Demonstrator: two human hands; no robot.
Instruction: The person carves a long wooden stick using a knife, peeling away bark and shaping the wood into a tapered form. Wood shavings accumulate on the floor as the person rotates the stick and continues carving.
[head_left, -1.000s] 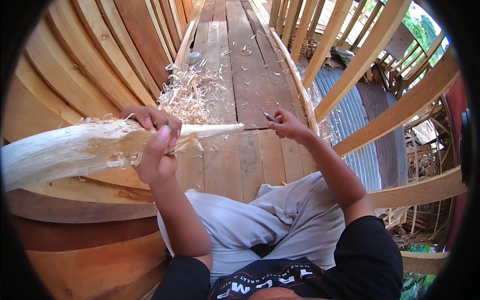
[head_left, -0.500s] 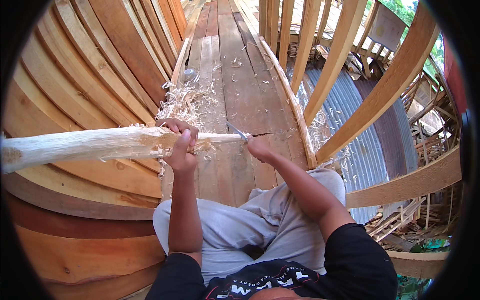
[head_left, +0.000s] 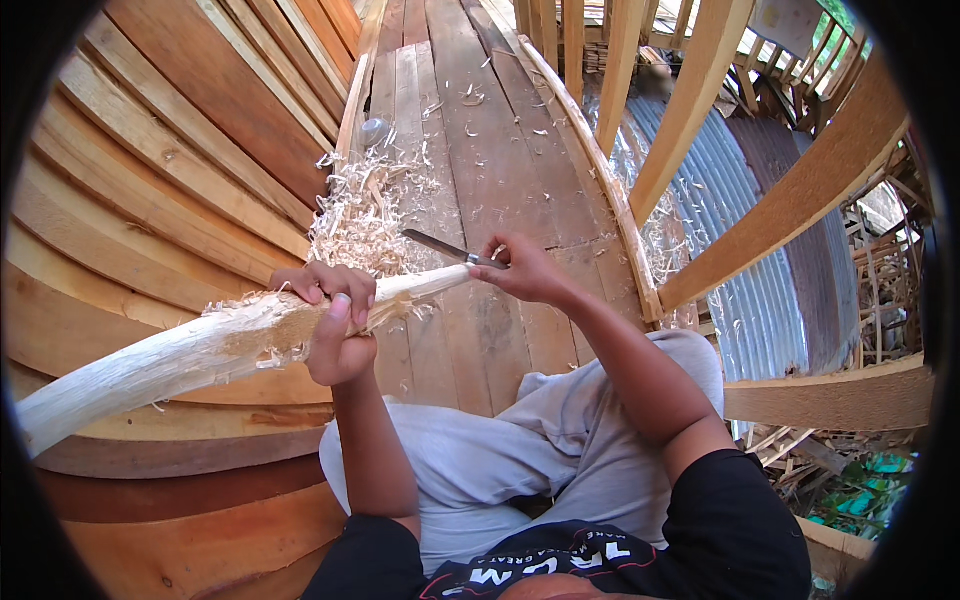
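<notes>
A long, pale peeled wooden pole (head_left: 150, 375) slants in from the left, tapering toward its right end. My left hand (head_left: 335, 315) is closed round it where the wood is rough and browner, thumb on top. My right hand (head_left: 525, 267) grips the dark handle of a knife (head_left: 437, 243) beside the pole's thin tip. The narrow blade points left and slightly away from me, above the far side of the tip. Curled wood shavings (head_left: 365, 215) lie heaped just beyond my left hand.
I sit cross-legged on a plank floor (head_left: 500, 180). Upright boards (head_left: 170, 170) wall the left side. Wooden railing posts (head_left: 690, 110) stand on the right, with corrugated metal sheets (head_left: 740, 230) below. A small round silvery object (head_left: 375, 131) sits past the shavings.
The pole's left part has swung lower and toward me, its tip rising slightly. My right hand has moved a little left and away, and the blade now lies flatter, pointing left.
</notes>
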